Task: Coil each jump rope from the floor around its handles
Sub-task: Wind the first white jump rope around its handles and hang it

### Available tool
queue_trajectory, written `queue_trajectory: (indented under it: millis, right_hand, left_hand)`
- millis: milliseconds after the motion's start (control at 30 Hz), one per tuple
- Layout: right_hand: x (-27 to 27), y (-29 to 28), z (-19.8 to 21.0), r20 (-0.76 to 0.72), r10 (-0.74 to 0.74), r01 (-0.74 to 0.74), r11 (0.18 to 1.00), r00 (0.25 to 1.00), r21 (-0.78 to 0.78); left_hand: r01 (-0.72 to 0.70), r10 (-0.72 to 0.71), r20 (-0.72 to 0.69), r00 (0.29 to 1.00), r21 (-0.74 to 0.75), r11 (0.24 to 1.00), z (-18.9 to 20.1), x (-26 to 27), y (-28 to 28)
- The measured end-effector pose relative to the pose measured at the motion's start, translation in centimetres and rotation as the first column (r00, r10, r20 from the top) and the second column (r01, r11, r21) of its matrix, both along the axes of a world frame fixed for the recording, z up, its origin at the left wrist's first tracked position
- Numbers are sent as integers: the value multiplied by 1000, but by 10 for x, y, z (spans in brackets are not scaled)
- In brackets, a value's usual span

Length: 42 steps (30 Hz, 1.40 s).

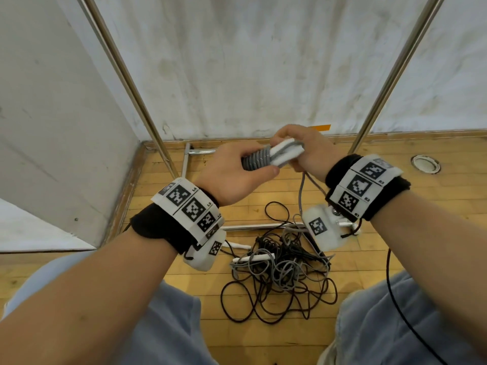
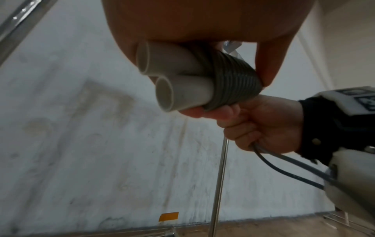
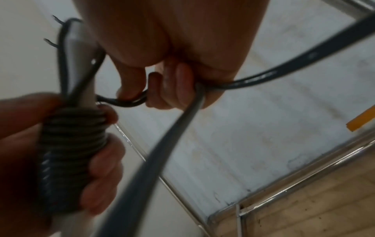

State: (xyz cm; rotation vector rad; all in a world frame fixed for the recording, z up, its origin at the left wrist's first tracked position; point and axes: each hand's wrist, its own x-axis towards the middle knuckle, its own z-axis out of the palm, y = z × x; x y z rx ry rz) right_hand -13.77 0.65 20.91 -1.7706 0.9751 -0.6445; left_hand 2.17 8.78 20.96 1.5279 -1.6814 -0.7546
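Currently left hand (image 1: 234, 172) clamps grey-rope-wound white plastic handles (image 1: 279, 154); right hand (image 1: 303, 151) pinches trailing grey rope (image 1: 301, 188).

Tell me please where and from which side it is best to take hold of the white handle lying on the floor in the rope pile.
Grip the white handle at its middle, from above. It lies flat, and its top shows bare; cords of the rope pile crowd its right end.
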Motion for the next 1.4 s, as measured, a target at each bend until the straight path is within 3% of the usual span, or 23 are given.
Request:
queue_trajectory:
  millis: [133, 267, 367, 500, 600, 667, 767, 900, 1167, 1333, 1400]
  right_hand:
    - [12, 10, -8, 81, -46, 45, 999, 996, 17]
    - [18, 16, -13, -69, -21, 3, 969, 997, -245]
    - [17, 21, -14, -182, -37, -27, 941, 983, -336]
    - [18, 21, -15, -292, -2, -62, 976, 956, -208]
    - [24, 27, -16, -163, 73, -67, 997, 984, 42]
    - [28, 31, -19, -62, 67, -58, 990, 996, 130]
    - [31, 32, -21, -138, 17, -19, 1000, 990, -13]
    - [27, 32, -18, -134, 3, -21, 991, 991, -134]
    - [22, 28, -17, -314, -39, -13, 987, 949, -162]
    - [15, 24, -15, -370, -35, -52, 973, 928, -223]
    - [16, 26, -16, -398, 5, -104, 968, 917, -227]
  left_hand:
    - [-81, 79, -103, 992, -13, 997, -1, 5, -3]
    - [-141, 137, -95, 986, -28, 990, -4, 8, -8]
    - [-155, 150, -128, 980, -33, 987, -3, 10, -10]
    - [-100, 97, -158, 983, -13, 995, -3, 6, -9]
    - [-105, 101, -172, 980, -18, 994, -2, 5, -10]
    - [-140, 132, -220, 966, -20, 990, 0, 10, -12]
    - [-168, 164, -251, 954, 6, 986, 1, 18, -14]
    - [-144, 149, -245, 958, 40, 989, 0, 21, -16]
    - [-78, 79, 59, 995, -20, 997, -9, 21, -17]
    - [-89, 89, 13, 996, -26, 996, -6, 29, -18]
    - [-95, 97, 71, 993, -28, 995, -10, 30, -18]
